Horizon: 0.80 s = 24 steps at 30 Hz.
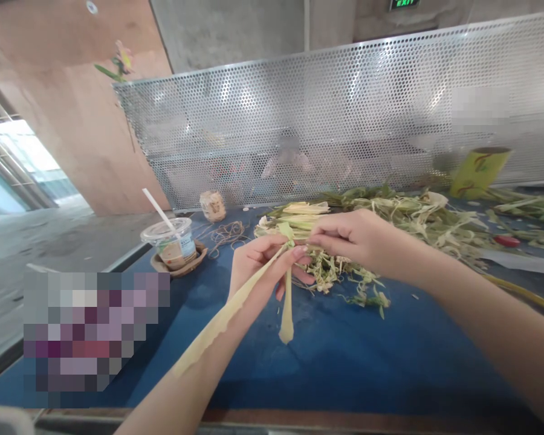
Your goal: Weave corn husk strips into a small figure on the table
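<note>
The left hand [265, 263] pinches a bunch of pale leaf pieces where a long pale strip [222, 326], a short pale strip [287, 314] and a little green tip [286, 231] meet. The long one runs back along the forearm; the short one hangs down over the blue tabletop [344, 362]. The right hand [312, 238] has its finger and thumb squeezed together just beside that spot, but I can't tell if a thin thread is between them. It looks like the joining part, and that calls for a tight left pinch and a small, careful right-hand move. Past the hands lie a stack of yellow strips [306, 209] and a messy leaf pile [403, 211]. Brown string [230, 235] curls off to the left, near a drink cup [174, 244].
</note>
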Motion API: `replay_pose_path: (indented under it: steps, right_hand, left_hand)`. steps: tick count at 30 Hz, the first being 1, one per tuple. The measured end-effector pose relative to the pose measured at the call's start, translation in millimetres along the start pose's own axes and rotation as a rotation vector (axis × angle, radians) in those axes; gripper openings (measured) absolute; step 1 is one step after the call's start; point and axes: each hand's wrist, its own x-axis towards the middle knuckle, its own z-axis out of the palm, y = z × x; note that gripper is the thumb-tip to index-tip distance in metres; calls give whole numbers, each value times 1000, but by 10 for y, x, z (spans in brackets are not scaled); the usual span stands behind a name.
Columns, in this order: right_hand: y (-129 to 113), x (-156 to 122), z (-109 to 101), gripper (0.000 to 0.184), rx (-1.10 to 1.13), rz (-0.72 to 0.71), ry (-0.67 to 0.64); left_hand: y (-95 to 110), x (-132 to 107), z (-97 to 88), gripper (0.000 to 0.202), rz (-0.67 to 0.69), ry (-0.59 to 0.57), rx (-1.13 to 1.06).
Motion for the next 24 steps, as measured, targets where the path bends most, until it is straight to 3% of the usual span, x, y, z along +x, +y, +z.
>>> replay_pose_path:
  steps: [6,9,13,19,24]
  right_hand:
    - [6,-24,-89,29,123,56,-94]
    - [8,-29,-83,25,305,133,-157]
    - [19,-11,-34,30,383,180,-92]
    - [-1,27,114,21,350,41,-64]
    - [-28,22,169,33,351,55,66]
  left_hand:
    - [74,-12,-21,20,-28,-7,-60]
    - [60,7,-80,45,-27,-124,-68]
    - [47,16,-125,68,-6,-250,-85]
    - [75,-16,-88,97,-64,-350,-131]
    - [65,-22,-93,98,-60,-325,-130]
